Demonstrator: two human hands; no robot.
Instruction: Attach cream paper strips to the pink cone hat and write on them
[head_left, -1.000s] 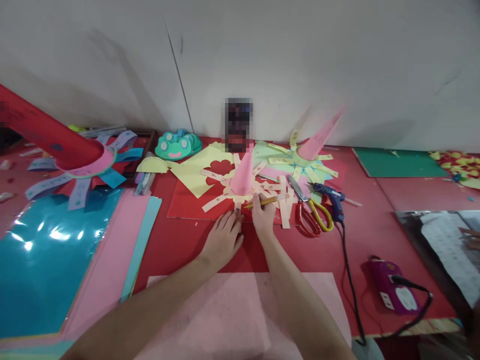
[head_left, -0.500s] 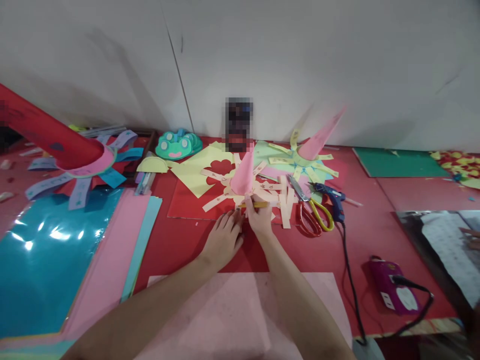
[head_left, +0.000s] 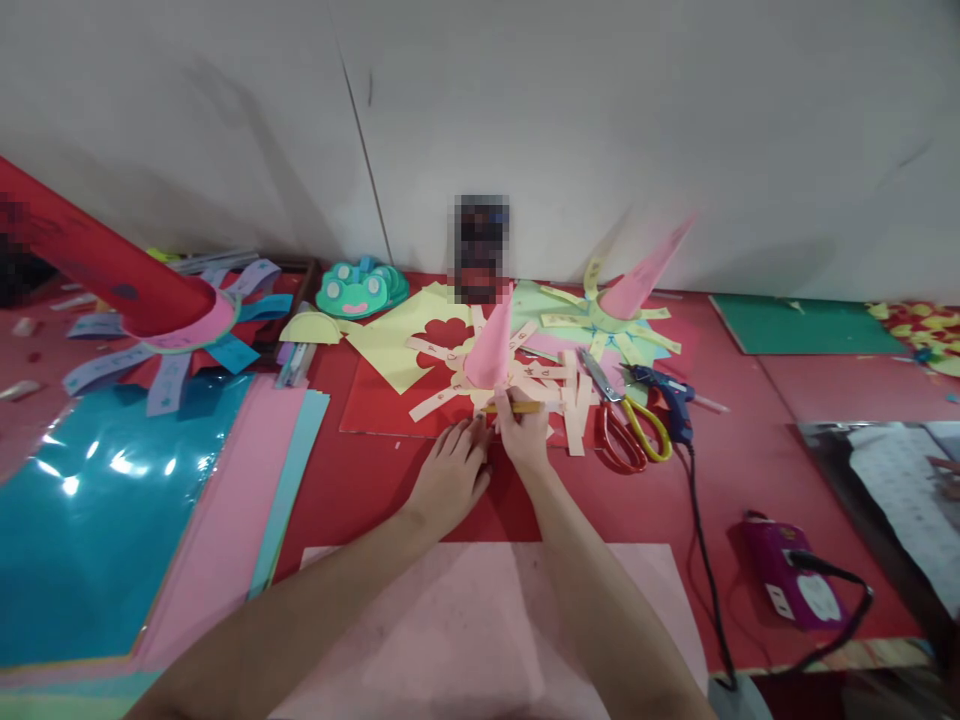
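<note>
A yellow pencil (head_left: 517,407) is pinched in my right hand (head_left: 523,432), its tip down at the paper strips in front of a pink paper cone (head_left: 491,345). Pale strips with small markings fan out round the cone's base. My left hand (head_left: 450,468) lies nearly flat beside it, fingertips at the strip's near end. Its fingers are stretched forward with nothing seen in them. Just right of my right hand lie several loose pale strips (head_left: 576,415). Under the cone is a red sheet (head_left: 367,405).
Scissors (head_left: 634,430) and a blue glue gun (head_left: 671,405) lie to the right, its cord running near a purple power box (head_left: 791,570). A second pink cone (head_left: 637,285) stands behind. Left are a red cone (head_left: 157,295), a green frog cutout (head_left: 356,295) and a shiny blue sheet (head_left: 112,540).
The whole view has shifted slightly, so things sit a little further right. Both hands keep nearly the same place and grip, with the pencil still in my right hand.
</note>
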